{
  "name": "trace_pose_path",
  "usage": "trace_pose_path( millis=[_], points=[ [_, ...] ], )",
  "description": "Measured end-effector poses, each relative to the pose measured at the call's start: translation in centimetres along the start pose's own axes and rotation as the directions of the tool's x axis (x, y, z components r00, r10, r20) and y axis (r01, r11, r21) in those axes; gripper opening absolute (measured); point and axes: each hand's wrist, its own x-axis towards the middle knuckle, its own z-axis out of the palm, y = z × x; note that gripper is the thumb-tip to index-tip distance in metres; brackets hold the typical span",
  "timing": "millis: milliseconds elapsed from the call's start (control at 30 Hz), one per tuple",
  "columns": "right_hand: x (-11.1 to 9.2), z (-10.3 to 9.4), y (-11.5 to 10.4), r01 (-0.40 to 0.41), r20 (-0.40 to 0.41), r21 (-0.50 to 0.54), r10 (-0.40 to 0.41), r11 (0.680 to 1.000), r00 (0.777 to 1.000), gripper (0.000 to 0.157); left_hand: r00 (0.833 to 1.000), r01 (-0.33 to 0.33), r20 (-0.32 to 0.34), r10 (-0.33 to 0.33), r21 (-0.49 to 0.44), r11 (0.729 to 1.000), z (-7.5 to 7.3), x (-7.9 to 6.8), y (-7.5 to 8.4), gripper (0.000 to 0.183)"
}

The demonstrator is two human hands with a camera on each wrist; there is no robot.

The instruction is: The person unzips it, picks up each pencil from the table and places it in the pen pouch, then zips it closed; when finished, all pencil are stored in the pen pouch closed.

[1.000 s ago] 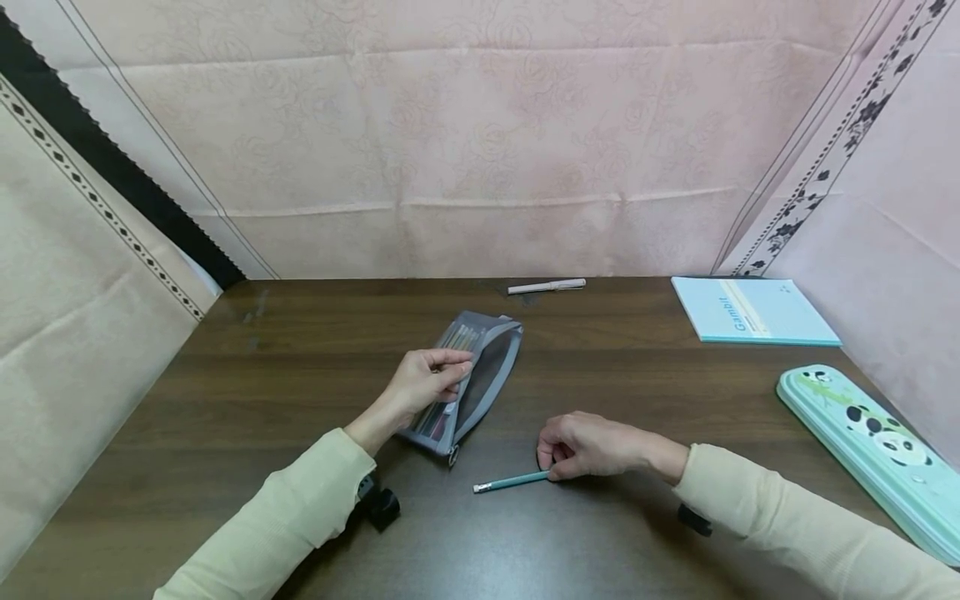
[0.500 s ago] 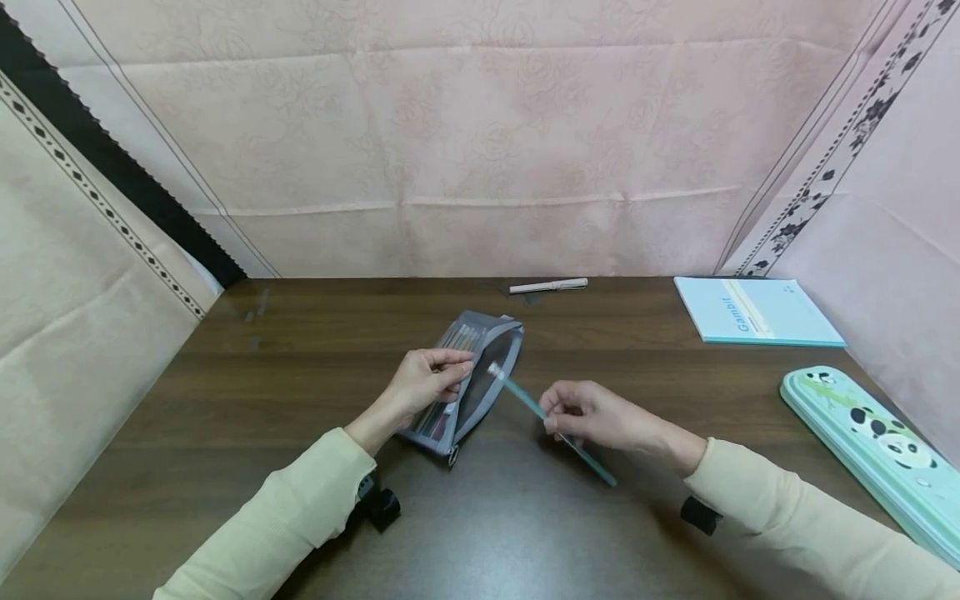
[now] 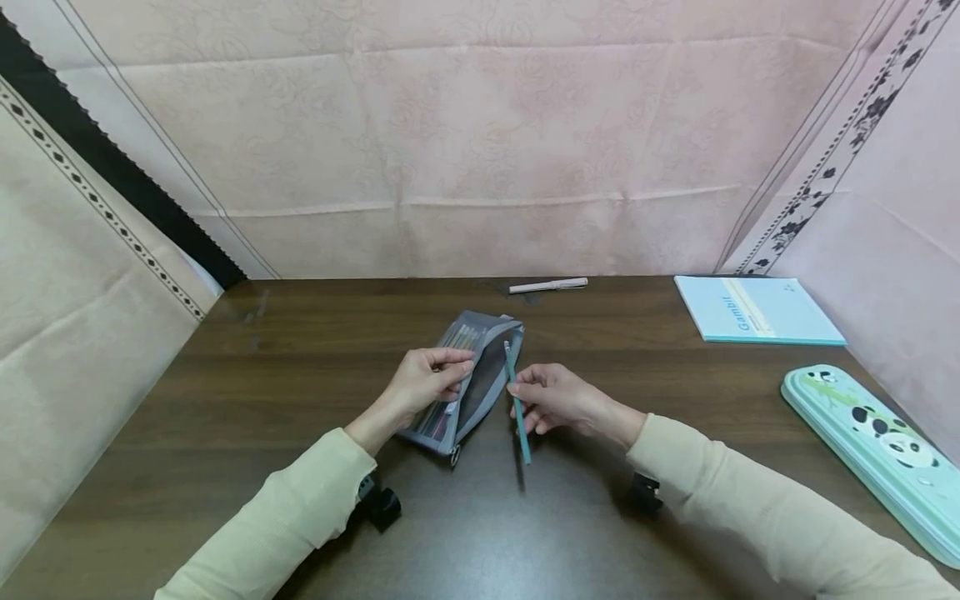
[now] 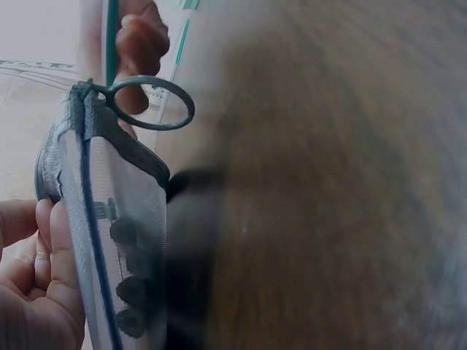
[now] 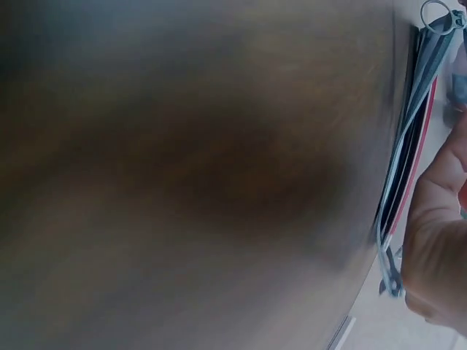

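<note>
In the head view, a grey zip pencil pouch [image 3: 431,423] lies at the middle of the table, its zipped side gaping open. Several pencil-like sticks show through its see-through front. My left hand [image 3: 420,387] pinches the near edge of the opening. To the right of the pouch, my right hand [image 3: 562,402] holds a teal pencil [image 3: 523,437] between thumb and fingers, eraser end up at the opening's right rim. The left wrist view shows the pouch's side [image 4: 120,175] and its zipper ring [image 4: 163,82] close up. In the right wrist view the pencil is hidden.
A white pen [image 3: 547,286] lies at the table's back edge. At the back right is a light blue notebook [image 3: 757,312], with a mint panda pencil case [image 3: 873,454] in front of it. Cloth screens [image 3: 480,150] stand around the wooden table [image 3: 300,367].
The right hand has lifted the teal pencil off the table, turned it to point away, and brought it left to the pouch. The left hand and pouch have stayed nearly still.
</note>
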Motion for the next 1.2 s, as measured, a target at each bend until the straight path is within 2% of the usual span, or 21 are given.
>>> trace_pose_path(
  millis=[300, 567, 800, 1000, 1100, 1200],
  points=[
    [3.0, 1.7, -1.0, -0.036, -0.044, 0.099, 0.040, 0.994, 0.998, 0.022, 1.000, 0.002, -0.001, -0.002, -0.001, 1.000, 0.1, -0.1, 0.2, 0.031],
    [4.1, 2.6, -1.1, -0.052, -0.096, 0.142, 0.066, 0.988, 0.993, 0.017, 1.000, 0.006, 0.002, -0.006, 0.003, 1.000, 0.0, -0.1, 0.2, 0.031],
    [4.4, 2.9, -1.5, -0.061, -0.118, 0.173, 0.082, 0.983, 0.990, 0.020, 1.000, 0.009, 0.004, -0.009, 0.001, 1.000, 0.0, -0.1, 0.1, 0.031],
    [3.8, 3.0, -1.5, -0.050, -0.108, 0.187, 0.071, 0.981, 0.992, 0.028, 1.000, 0.010, -0.003, -0.010, 0.008, 1.000, 0.0, -0.1, 0.0, 0.030],
    [3.2, 2.6, -1.6, -0.016, -0.128, 0.163, 0.037, 0.986, 0.991, 0.028, 1.000, 0.020, -0.009, -0.020, 0.004, 1.000, 0.0, 0.0, 0.0, 0.029],
    [2.7, 1.7, -1.8, 0.045, -0.199, 0.133, -0.018, 0.990, 0.980, 0.026, 1.000, 0.022, -0.013, -0.022, -0.008, 1.000, -0.1, 0.0, 0.1, 0.029]
  ],
)
